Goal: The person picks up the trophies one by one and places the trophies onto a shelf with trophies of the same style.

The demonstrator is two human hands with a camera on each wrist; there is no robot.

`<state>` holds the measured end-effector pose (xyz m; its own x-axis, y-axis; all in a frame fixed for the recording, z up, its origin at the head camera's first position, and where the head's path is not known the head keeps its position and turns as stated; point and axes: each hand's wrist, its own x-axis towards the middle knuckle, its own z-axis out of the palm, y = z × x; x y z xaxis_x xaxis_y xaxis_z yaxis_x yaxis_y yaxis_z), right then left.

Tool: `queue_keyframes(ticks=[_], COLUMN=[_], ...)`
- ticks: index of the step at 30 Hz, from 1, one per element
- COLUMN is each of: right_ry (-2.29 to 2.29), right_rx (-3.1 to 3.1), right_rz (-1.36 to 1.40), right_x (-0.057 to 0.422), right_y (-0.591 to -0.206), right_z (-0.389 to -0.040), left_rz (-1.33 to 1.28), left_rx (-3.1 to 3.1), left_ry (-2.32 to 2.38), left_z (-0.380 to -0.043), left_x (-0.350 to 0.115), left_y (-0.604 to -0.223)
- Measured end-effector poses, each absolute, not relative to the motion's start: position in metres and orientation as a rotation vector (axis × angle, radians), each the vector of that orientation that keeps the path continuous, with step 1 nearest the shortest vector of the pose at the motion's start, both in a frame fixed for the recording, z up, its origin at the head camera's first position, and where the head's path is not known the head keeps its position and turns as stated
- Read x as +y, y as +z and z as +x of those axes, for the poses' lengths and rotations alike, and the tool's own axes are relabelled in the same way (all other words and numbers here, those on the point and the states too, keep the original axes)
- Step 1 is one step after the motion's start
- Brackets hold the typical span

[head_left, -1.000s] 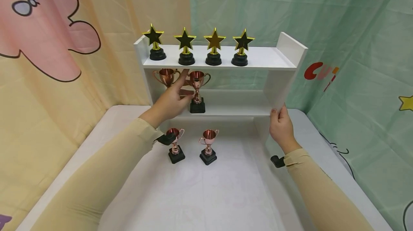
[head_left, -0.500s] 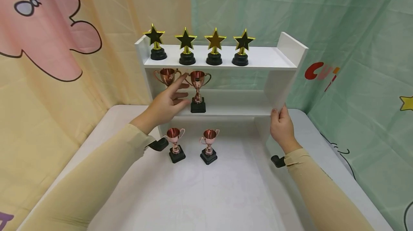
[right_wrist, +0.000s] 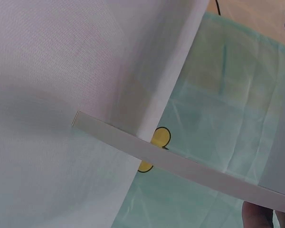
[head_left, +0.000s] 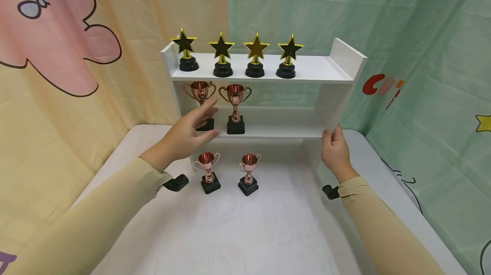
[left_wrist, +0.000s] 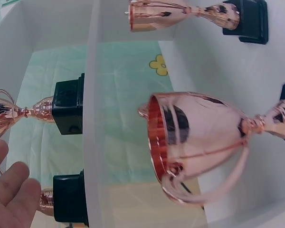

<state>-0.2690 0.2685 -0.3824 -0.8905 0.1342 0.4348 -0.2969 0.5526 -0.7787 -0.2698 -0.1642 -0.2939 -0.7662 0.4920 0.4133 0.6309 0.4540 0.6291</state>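
backing off in head view: left hand (head_left: 184,133), thumb spread from fingers, gripping nothing, clear of the centre copper trophy (head_left: 235,94); looks placed. white shelf (head_left: 284,128): four star trophies (head_left: 221,47) top, copper trophy plus twin (head_left: 200,91) middle; two cups (head_left: 210,184) below. left wrist: hand lower left. right wrist: right hand (right_wrist: 258,217) grips white shelf, lower right.
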Motion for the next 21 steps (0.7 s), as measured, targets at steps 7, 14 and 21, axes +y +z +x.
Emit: queue_keyframes(ticks=[7, 14, 21], right_ry=[1.288, 1.288, 1.280], right_rx=[-2.338, -2.338, -2.339], right_rz=[0.137, 0.133, 0.134], right_x=[0.268, 0.268, 0.269], right_y=[-0.382, -0.383, -0.383], right_z=[-0.269, -0.269, -0.270], left_rz=[-0.951, -0.968, -1.041], left_rx=[-2.603, -2.695, -2.663], left_ry=[-0.938, -0.757, -0.525], left_z=[-0.250, -0.236, -0.226], left_x=[-0.176, -0.184, -0.187], left_y=[-0.297, -0.306, -0.313])
